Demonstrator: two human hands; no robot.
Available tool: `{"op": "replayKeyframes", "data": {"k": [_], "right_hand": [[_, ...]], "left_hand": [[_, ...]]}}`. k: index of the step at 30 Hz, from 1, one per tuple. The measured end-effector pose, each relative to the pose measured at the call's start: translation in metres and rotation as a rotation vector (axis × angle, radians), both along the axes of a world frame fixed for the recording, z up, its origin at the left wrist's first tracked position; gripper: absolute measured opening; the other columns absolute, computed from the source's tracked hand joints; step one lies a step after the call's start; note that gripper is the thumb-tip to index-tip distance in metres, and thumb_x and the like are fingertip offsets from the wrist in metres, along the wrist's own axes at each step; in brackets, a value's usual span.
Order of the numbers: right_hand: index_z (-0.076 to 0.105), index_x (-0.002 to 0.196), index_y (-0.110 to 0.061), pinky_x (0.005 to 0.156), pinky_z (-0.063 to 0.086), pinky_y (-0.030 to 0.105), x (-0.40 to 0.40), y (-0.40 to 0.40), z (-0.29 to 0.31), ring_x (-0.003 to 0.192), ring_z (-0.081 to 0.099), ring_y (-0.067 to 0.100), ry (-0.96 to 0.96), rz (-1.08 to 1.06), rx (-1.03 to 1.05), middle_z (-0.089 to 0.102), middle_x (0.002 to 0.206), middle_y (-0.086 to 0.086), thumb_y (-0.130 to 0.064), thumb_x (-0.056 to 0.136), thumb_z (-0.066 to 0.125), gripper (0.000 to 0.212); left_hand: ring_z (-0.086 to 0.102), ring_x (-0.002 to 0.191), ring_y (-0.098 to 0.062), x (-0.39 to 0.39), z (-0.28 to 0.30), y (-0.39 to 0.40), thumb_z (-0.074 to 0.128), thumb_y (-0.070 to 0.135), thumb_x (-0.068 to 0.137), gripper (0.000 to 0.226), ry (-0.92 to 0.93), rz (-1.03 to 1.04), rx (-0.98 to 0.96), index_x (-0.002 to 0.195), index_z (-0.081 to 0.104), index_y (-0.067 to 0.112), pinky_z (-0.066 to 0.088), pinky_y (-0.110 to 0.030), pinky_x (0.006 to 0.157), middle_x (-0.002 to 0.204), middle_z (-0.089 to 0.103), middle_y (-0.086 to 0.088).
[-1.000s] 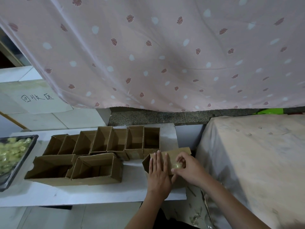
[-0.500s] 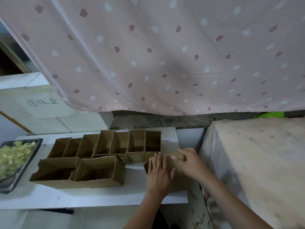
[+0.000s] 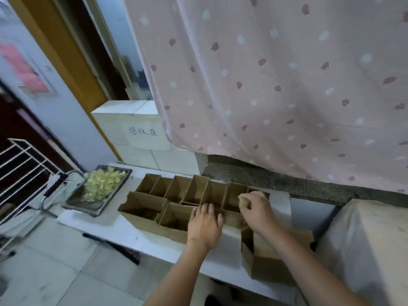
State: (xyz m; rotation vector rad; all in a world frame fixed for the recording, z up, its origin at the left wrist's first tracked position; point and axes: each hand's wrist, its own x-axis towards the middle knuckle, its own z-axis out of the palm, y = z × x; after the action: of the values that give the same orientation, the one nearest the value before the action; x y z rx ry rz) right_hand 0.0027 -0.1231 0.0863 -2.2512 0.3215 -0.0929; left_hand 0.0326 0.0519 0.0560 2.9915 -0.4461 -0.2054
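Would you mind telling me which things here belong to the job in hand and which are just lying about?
In the job: right hand holding a small yellowish piece; left hand resting flat on the cardboard boxes; tray of yellow-green pieces.
Lying about: pink curtain; paper label; wire rack; cloth-covered table.

The small pale item [image 3: 243,200] is being largely hidden by the curled fingers of the right hand [image 3: 257,212], and its kind is being lost to blur. The near box [image 3: 271,261] is being partly covered by the right forearm. The pieces [image 3: 103,184] in the tray [image 3: 95,214] are being smeared, possibly wrapped sweets. The wire rack [image 3: 19,164] is being cut off by the left edge.
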Motion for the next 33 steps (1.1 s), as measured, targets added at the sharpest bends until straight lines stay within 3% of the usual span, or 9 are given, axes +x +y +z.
{"op": "replayKeyframes", "data": {"k": [4, 8, 13, 16, 18, 21, 25, 28, 33], "right_hand": [[0.068, 0.123, -0.020, 0.084, 0.038, 0.010, 0.039, 0.050, 0.018, 0.097, 0.052, 0.002, -0.032, 0.145, -0.015, 0.060, 0.123, -0.001, -0.015, 0.093, 0.064, 0.031], [0.065, 0.131, -0.021, 0.099, 0.038, 0.021, 0.075, 0.105, 0.030, 0.121, 0.055, 0.016, -0.040, 0.269, -0.035, 0.063, 0.129, 0.001, -0.018, 0.095, 0.062, 0.036], [0.051, 0.143, -0.018, 0.103, 0.044, 0.028, 0.118, 0.187, 0.036, 0.127, 0.054, 0.018, 0.035, 0.389, 0.037, 0.055, 0.139, 0.005, -0.016, 0.097, 0.061, 0.047], [0.047, 0.142, -0.017, 0.100, 0.050, 0.031, 0.145, 0.244, 0.035, 0.115, 0.058, 0.020, 0.069, 0.397, 0.044, 0.055, 0.130, 0.010, -0.016, 0.095, 0.064, 0.050], [0.058, 0.122, -0.012, 0.085, 0.051, 0.022, 0.163, 0.281, 0.031, 0.099, 0.060, 0.018, 0.047, 0.407, 0.003, 0.060, 0.117, 0.010, -0.018, 0.095, 0.064, 0.028], [0.061, 0.106, -0.009, 0.064, 0.037, 0.007, 0.185, 0.334, 0.027, 0.089, 0.056, 0.012, 0.002, 0.433, -0.056, 0.059, 0.107, 0.004, -0.018, 0.095, 0.064, 0.015], [0.057, 0.107, -0.003, 0.073, 0.035, 0.006, 0.207, 0.391, 0.021, 0.083, 0.045, 0.008, -0.005, 0.443, -0.105, 0.032, 0.123, 0.006, -0.003, 0.088, 0.065, 0.021], [0.058, 0.110, -0.005, 0.082, 0.041, 0.022, 0.227, 0.426, 0.017, 0.093, 0.050, 0.021, 0.015, 0.483, -0.147, 0.042, 0.116, 0.008, -0.005, 0.089, 0.062, 0.021], [0.062, 0.099, -0.010, 0.067, 0.035, 0.024, 0.258, 0.474, 0.008, 0.087, 0.051, 0.019, -0.016, 0.512, -0.162, 0.050, 0.089, -0.002, -0.012, 0.088, 0.062, 0.011]], "left_hand": [[0.031, 0.148, -0.024, 0.016, 0.020, 0.052, 0.017, 0.050, 0.104, 0.061, -0.006, 0.117, 0.013, 0.151, 0.038, 0.017, 0.016, -0.043, 0.125, 0.157, 0.040, -0.009], [0.034, 0.146, -0.023, 0.032, 0.026, 0.112, 0.019, 0.050, 0.104, 0.059, -0.007, 0.217, 0.007, 0.146, 0.043, 0.017, 0.015, -0.044, 0.126, 0.153, 0.044, -0.007], [0.047, 0.130, -0.022, 0.054, 0.022, 0.196, 0.022, 0.050, 0.102, 0.055, -0.006, 0.336, -0.010, 0.131, 0.055, 0.018, 0.024, -0.041, 0.121, 0.136, 0.056, -0.006], [0.051, 0.118, -0.023, 0.072, 0.018, 0.247, 0.023, 0.048, 0.102, 0.050, 0.012, 0.423, 0.002, 0.119, 0.058, 0.018, 0.035, -0.038, 0.110, 0.125, 0.059, -0.005], [0.051, 0.118, -0.025, 0.085, 0.012, 0.279, 0.023, 0.045, 0.102, 0.050, 0.024, 0.463, 0.007, 0.122, 0.057, 0.015, 0.037, -0.038, 0.106, 0.125, 0.058, -0.008], [0.050, 0.119, -0.027, 0.102, 0.003, 0.327, 0.023, 0.047, 0.104, 0.053, 0.022, 0.495, 0.038, 0.128, 0.054, 0.012, 0.036, -0.038, 0.104, 0.127, 0.058, -0.009], [0.049, 0.122, -0.027, 0.120, 0.002, 0.386, 0.024, 0.047, 0.104, 0.053, 0.052, 0.527, 0.060, 0.132, 0.053, 0.011, 0.034, -0.037, 0.106, 0.129, 0.056, -0.010], [0.047, 0.125, -0.027, 0.131, 0.006, 0.424, 0.025, 0.044, 0.104, 0.054, 0.063, 0.562, 0.051, 0.139, 0.049, 0.011, 0.031, -0.037, 0.111, 0.134, 0.054, -0.010], [0.048, 0.125, -0.026, 0.152, 0.008, 0.471, 0.024, 0.044, 0.106, 0.053, 0.038, 0.596, 0.049, 0.135, 0.053, 0.011, 0.031, -0.037, 0.110, 0.132, 0.057, -0.010]]}}
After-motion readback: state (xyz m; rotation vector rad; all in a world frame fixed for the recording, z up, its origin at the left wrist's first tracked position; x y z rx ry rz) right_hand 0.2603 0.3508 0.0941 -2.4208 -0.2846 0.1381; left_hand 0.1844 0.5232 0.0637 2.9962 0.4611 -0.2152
